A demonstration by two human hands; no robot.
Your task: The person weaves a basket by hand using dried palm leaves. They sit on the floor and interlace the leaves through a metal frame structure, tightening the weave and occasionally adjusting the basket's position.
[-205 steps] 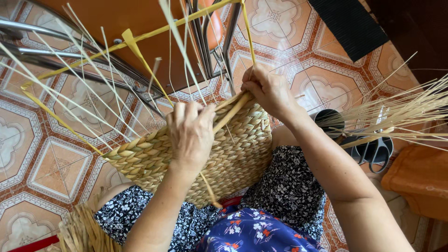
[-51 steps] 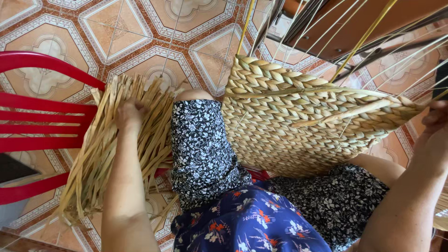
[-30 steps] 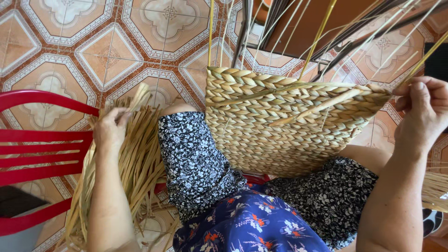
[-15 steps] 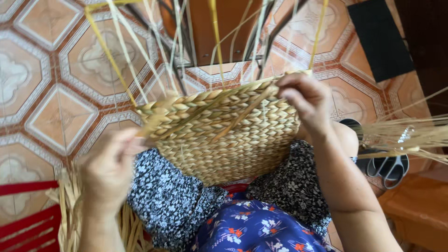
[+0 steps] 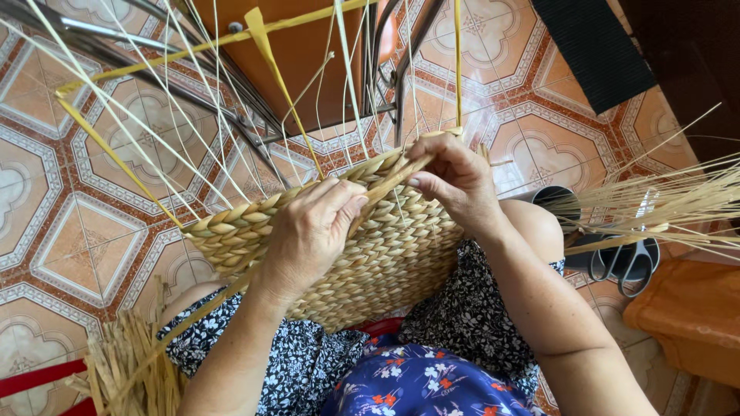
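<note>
The woven basket (image 5: 362,246) rests on the lap, braced by the left hand (image 5: 308,231) clenched over its rim; just beside that grip, the right hand (image 5: 455,181) pinches a straw strand (image 5: 389,185), keeping it taut.

A tan braided basket (image 5: 370,246) is showing yellow-green strands (image 5: 277,77); orange-and-white patterned floor tiles (image 5: 77,200) are lying at left, black-and-white floral fabric (image 5: 462,323) below.

Near side of the woven basket (image 5: 385,254) hidden behind the left hand (image 5: 308,235), bundle of dry straw (image 5: 131,370) cut off at the near-left edge, scissors (image 5: 624,258) at right partly covered by loose reeds (image 5: 663,208), both forearms cropped.
</note>
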